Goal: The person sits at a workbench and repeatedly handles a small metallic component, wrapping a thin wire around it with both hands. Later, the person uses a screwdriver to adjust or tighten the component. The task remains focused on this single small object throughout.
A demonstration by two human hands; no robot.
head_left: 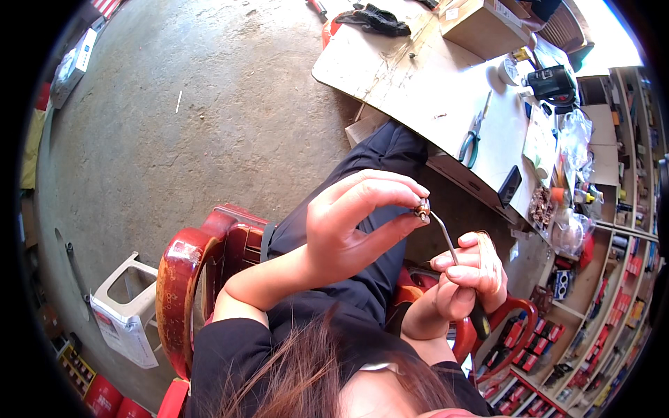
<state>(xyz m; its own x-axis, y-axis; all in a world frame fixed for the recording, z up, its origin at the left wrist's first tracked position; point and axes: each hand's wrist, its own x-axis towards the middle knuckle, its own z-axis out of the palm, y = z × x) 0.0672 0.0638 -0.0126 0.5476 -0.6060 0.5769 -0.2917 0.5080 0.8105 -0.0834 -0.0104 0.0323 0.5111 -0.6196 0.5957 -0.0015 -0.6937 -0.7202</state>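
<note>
My left hand [341,219] pinches a small brass-coloured and silvery metal part [422,208] between thumb and fingertips, above my lap. What kind of part it is, I cannot make out. In my right hand [474,272] is a hook pick [444,235], a thin metal shaft with a bent end and a dark, yellow-marked handle that comes out below the fist. Its bent tip reaches the metal part, at or against its right side; the exact contact is too small to tell.
A white-topped table [425,104] stands ahead to the right, with scissors [474,136], a black phone [510,184], a dark glove [376,19] and a cardboard box [484,28] on it. I sit in a red wooden chair [182,279]. A plastic stool [125,299] is left; shelves [606,306] stand right.
</note>
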